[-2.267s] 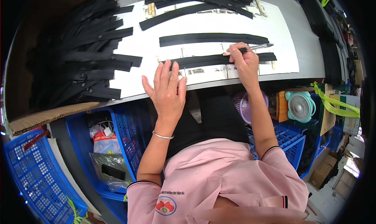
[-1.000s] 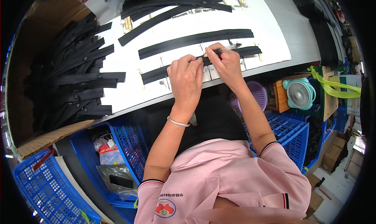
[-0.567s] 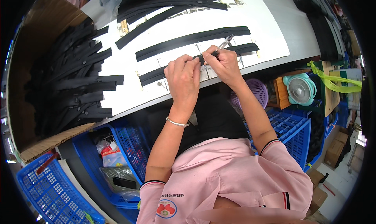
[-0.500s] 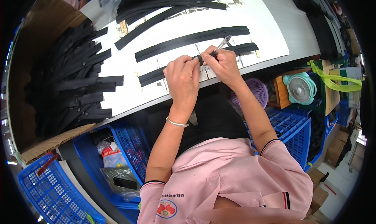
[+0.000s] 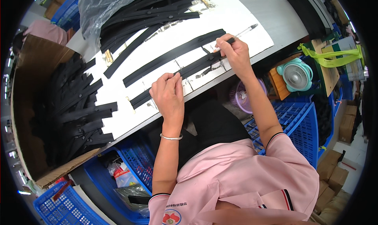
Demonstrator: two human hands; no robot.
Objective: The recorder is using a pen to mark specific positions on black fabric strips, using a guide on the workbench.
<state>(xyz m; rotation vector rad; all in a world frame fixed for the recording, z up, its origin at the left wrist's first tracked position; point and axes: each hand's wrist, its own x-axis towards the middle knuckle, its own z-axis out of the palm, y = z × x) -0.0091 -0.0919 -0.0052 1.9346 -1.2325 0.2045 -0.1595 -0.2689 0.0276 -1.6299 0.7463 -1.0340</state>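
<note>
A long, flat black strip (image 5: 179, 75) lies slantwise near the front edge of the white tabletop (image 5: 256, 32), its low end to the left and its high end to the right. It is matte and narrow, with small pale marks on the white surface just beside it. A second, similar black strip (image 5: 173, 56) lies parallel just behind it.

At far left a heap of black strips (image 5: 75, 111) rests on a sheet of brown cardboard (image 5: 27, 79), well apart from the hands. Behind, a bundle of longer strips (image 5: 145, 16) fans out from under a clear plastic bag (image 5: 102, 6).

The left hand (image 5: 168, 94) presses down on the near strip left of its middle, fingers bent and their tips on the strip; its grip closes on nothing, it only pins the strip flat. A thin silver bangle (image 5: 171, 137) circles that wrist.

The right hand (image 5: 234, 54) sits at the strip's right end, its grip pinched tight around a pen (image 5: 240, 33), whose tip meets the strip.

Under the tabletop are blue crates (image 5: 299, 122), a small teal fan (image 5: 295, 74) and, further right, a green-handled bag (image 5: 334, 54).
</note>
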